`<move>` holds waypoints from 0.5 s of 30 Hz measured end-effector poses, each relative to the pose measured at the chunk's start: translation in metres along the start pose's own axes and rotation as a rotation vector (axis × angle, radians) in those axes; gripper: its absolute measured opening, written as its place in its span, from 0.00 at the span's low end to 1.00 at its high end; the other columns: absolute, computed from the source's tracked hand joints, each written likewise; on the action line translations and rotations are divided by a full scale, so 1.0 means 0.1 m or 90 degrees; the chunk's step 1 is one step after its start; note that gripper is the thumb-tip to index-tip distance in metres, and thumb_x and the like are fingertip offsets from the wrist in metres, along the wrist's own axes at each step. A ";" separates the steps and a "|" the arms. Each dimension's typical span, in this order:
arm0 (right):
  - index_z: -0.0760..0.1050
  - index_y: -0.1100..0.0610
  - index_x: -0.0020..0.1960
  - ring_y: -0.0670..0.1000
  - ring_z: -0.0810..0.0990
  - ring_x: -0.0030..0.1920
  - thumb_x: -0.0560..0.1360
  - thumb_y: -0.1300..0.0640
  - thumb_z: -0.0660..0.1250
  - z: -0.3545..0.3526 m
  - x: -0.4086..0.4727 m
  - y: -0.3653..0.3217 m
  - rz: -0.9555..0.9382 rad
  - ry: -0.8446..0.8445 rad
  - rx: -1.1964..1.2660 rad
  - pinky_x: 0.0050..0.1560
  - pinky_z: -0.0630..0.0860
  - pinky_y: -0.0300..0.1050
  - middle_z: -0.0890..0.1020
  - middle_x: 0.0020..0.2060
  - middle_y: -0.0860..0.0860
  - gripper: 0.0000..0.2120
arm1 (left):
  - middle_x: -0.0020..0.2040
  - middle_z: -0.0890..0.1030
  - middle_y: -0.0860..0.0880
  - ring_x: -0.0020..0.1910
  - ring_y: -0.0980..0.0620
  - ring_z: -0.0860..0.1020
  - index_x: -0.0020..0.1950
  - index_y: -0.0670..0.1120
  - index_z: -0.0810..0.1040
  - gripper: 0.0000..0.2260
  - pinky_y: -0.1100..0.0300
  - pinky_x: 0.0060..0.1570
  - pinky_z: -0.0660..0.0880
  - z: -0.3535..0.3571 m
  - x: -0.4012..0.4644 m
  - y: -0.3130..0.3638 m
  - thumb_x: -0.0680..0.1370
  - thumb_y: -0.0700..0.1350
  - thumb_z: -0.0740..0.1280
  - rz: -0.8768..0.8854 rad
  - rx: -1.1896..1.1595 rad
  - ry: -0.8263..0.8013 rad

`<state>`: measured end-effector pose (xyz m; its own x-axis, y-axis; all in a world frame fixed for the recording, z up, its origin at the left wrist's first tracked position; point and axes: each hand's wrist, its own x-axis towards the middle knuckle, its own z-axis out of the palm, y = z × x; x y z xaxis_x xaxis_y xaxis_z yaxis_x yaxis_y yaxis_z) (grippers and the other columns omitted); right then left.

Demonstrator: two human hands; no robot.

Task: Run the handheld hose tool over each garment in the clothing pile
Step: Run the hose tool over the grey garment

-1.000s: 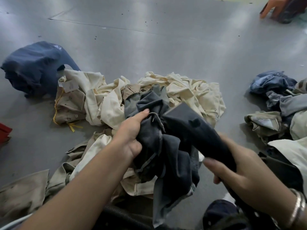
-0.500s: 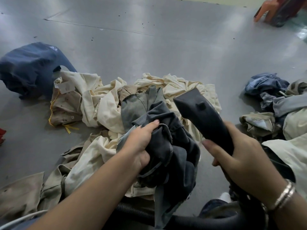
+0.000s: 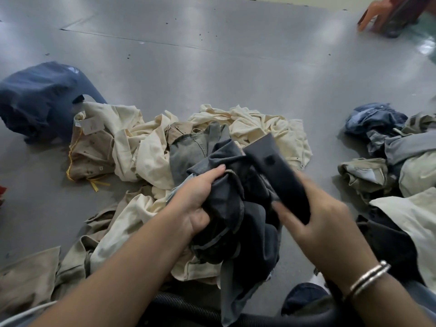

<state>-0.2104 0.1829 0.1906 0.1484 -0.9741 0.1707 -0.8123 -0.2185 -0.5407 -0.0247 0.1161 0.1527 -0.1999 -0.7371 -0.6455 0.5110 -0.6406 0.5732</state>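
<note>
My left hand (image 3: 195,204) grips a bunched dark grey garment (image 3: 236,227), lifted over the pile of cream and tan clothes (image 3: 146,147) on the grey floor. My right hand (image 3: 323,230) holds the black hose tool (image 3: 278,171) by its handle; a silver bangle sits on that wrist. The tool's flat nozzle end lies against the top of the dark garment, right of my left fingers. A black ribbed hose (image 3: 188,310) runs along the bottom, partly hidden under the hanging cloth.
A navy garment (image 3: 40,100) lies at far left. A second heap of blue, grey and pale clothes (image 3: 389,156) sits at right. An orange plastic chair leg (image 3: 372,13) shows top right. Something red (image 3: 2,192) peeks at the left edge.
The hose tool has swung back down from its raised position onto the dark garment. My left hand keeps its grip on the cloth, bunched a little higher.
</note>
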 end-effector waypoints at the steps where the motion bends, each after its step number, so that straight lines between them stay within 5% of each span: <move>1: 0.70 0.49 0.68 0.42 0.78 0.41 0.72 0.43 0.64 -0.05 0.03 0.02 0.024 0.017 0.032 0.42 0.71 0.32 0.77 0.42 0.38 0.26 | 0.44 0.85 0.42 0.38 0.47 0.84 0.53 0.43 0.81 0.09 0.55 0.37 0.81 -0.01 -0.01 -0.01 0.78 0.46 0.66 0.005 0.001 -0.002; 3: 0.72 0.40 0.55 0.42 0.79 0.33 0.73 0.39 0.66 -0.18 0.05 0.08 0.025 0.029 0.091 0.34 0.71 0.28 0.78 0.29 0.41 0.13 | 0.48 0.85 0.41 0.41 0.46 0.84 0.58 0.43 0.80 0.12 0.54 0.40 0.81 -0.02 -0.03 -0.03 0.78 0.46 0.66 0.003 -0.001 0.001; 5: 0.70 0.36 0.48 0.42 0.80 0.31 0.69 0.37 0.65 -0.31 0.02 0.09 -0.015 0.009 0.108 0.32 0.71 0.28 0.81 0.31 0.39 0.09 | 0.50 0.84 0.40 0.42 0.45 0.82 0.61 0.41 0.79 0.15 0.54 0.40 0.81 -0.02 -0.03 0.00 0.79 0.47 0.65 -0.011 -0.014 0.008; 7: 0.69 0.32 0.51 0.37 0.80 0.31 0.68 0.38 0.63 -0.35 -0.04 0.04 -0.052 -0.067 0.102 0.30 0.71 0.27 0.80 0.34 0.33 0.12 | 0.48 0.83 0.41 0.42 0.46 0.81 0.62 0.41 0.78 0.16 0.56 0.39 0.80 -0.01 -0.03 0.06 0.80 0.48 0.63 -0.016 -0.029 0.009; 10: 0.67 0.31 0.62 0.29 0.78 0.43 0.67 0.36 0.62 -0.24 -0.11 0.01 -0.070 -0.179 0.070 0.41 0.70 0.23 0.78 0.45 0.26 0.23 | 0.48 0.83 0.41 0.43 0.45 0.82 0.60 0.42 0.79 0.15 0.53 0.44 0.80 0.00 -0.01 0.10 0.80 0.50 0.62 -0.022 -0.048 -0.001; 15: 0.64 0.39 0.71 0.39 0.79 0.51 0.71 0.39 0.65 -0.06 -0.06 0.07 -0.036 -0.137 0.002 0.49 0.74 0.38 0.77 0.49 0.34 0.29 | 0.53 0.83 0.41 0.46 0.46 0.82 0.59 0.42 0.80 0.14 0.51 0.50 0.78 0.01 0.00 0.00 0.81 0.49 0.61 -0.017 -0.024 -0.018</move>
<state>-0.2198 0.1872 0.1906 0.3118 -0.9499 0.0210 -0.7976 -0.2737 -0.5376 -0.0254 0.1153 0.1531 -0.2378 -0.7258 -0.6455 0.5357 -0.6524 0.5361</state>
